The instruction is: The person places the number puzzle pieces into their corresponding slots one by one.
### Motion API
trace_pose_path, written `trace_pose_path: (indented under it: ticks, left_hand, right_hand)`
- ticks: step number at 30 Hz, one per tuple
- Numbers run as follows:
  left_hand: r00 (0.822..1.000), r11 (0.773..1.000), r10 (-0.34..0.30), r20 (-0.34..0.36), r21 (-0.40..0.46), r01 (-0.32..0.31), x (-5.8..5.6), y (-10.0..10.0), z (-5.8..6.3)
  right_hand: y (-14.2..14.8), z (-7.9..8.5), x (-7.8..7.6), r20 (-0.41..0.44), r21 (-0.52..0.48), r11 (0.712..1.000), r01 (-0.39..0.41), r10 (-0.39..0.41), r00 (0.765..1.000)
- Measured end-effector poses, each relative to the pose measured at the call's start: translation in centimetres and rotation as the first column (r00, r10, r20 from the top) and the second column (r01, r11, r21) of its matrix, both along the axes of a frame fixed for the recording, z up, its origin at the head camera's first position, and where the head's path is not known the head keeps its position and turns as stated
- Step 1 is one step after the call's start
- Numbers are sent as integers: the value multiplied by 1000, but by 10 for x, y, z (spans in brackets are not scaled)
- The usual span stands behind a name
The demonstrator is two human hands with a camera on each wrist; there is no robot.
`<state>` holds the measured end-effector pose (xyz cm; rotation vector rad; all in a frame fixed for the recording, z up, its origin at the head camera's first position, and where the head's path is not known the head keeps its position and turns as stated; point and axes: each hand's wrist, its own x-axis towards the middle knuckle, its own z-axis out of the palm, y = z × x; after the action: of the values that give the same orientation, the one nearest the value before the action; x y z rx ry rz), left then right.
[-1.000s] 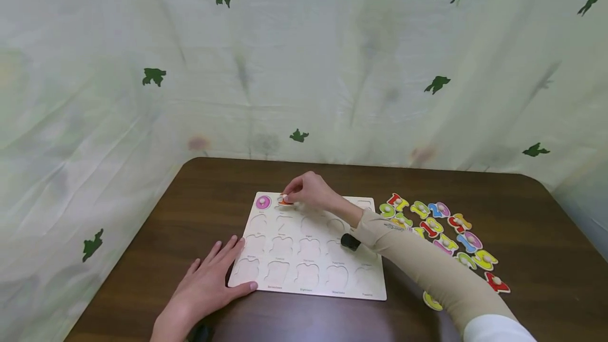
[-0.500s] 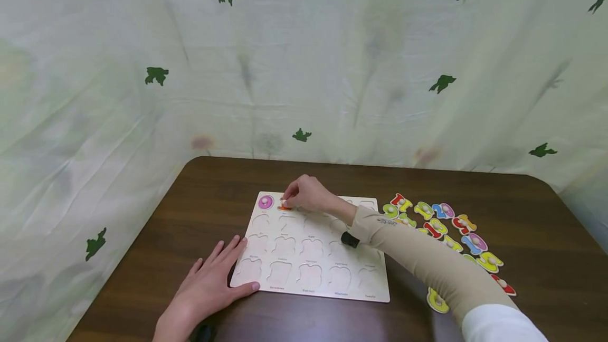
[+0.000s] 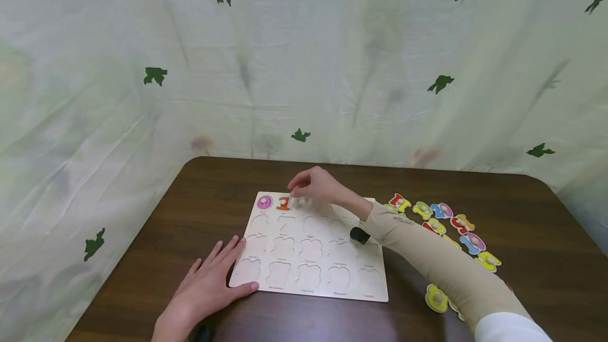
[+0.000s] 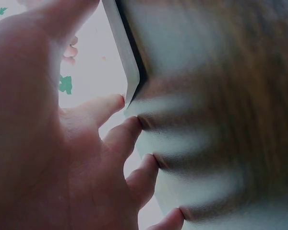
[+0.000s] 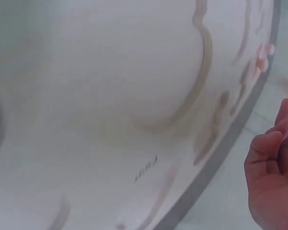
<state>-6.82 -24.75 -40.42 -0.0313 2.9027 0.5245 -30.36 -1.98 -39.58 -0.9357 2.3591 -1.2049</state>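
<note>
A white number puzzle board (image 3: 296, 236) lies on the table, full of shallow number-shaped recesses. In its top row sit a purple 0 (image 3: 264, 202) and, beside it, an orange 1 (image 3: 283, 203), both with knobs. My right hand (image 3: 315, 183) hovers over the board's far edge, just right of the orange 1. Its fingers are loosely bent and hold nothing, as the right wrist view also shows of the hand (image 5: 273, 167). With fingers spread, my left hand (image 3: 204, 284) rests at the board's left edge, thumb on the near left corner.
Several coloured number pieces (image 3: 439, 210) lie on the brown table (image 3: 214, 183) right of the board, some hidden under the right forearm. A yellow piece (image 3: 436, 298) lies nearer. Behind the table hangs a pale curtain (image 3: 304, 67) with leaf prints.
My right hand has let go of the orange 1, which now lies in the top row, and has moved up and to the right. The left hand has stayed put.
</note>
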Motion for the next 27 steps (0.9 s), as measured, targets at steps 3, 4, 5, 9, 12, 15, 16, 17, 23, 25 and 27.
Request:
trace_pose_path:
  ticks: [3,4,5,9,12,15,16,17,23,25,27]
  left_hand:
    - [1000,1000,-5,0,-2,5,-1,1,-1]
    - [1000,1000,-6,1,-3,6,-1,1,-1]
    - [1000,1000,-7,1,-4,7,-1,1,-1]
    - [1000,1000,-14,1,-10,14,-2,1,-3]
    - [1000,1000,-19,-7,-8,19,-1,0,-2]
    - [1000,1000,-24,-14,-9,24,-1,-1,-1]
    - [1000,1000,-26,-15,-8,26,-1,-2,-1]
    - [1000,1000,-26,-14,-6,26,-1,-2,-2]
    - [999,999,-33,-7,-5,33,-2,-1,-4]
    - [999,999,-38,-8,-10,38,-3,-1,-4]
    - [999,999,-42,-7,-9,41,-3,0,-5]
  right_hand:
    - [13,7,1,-9,-45,999,-21,20,1000]
    - [17,9,2,-10,-56,998,-28,28,1000]
    - [22,12,3,-12,-67,997,-39,38,999]
    - [40,28,12,-27,-69,995,-68,67,997]
    - [53,37,17,-36,-53,996,-75,73,997]
    - [67,39,18,-54,-42,995,-88,85,995]
    - [71,42,20,-58,-40,995,-93,91,994]
    - [76,43,21,-63,-37,995,-97,95,994]
    - [109,51,36,-75,-8,995,-99,99,992]
    - [122,54,42,-71,7,996,-89,89,993]
    - [134,58,47,-66,20,997,-75,77,995]
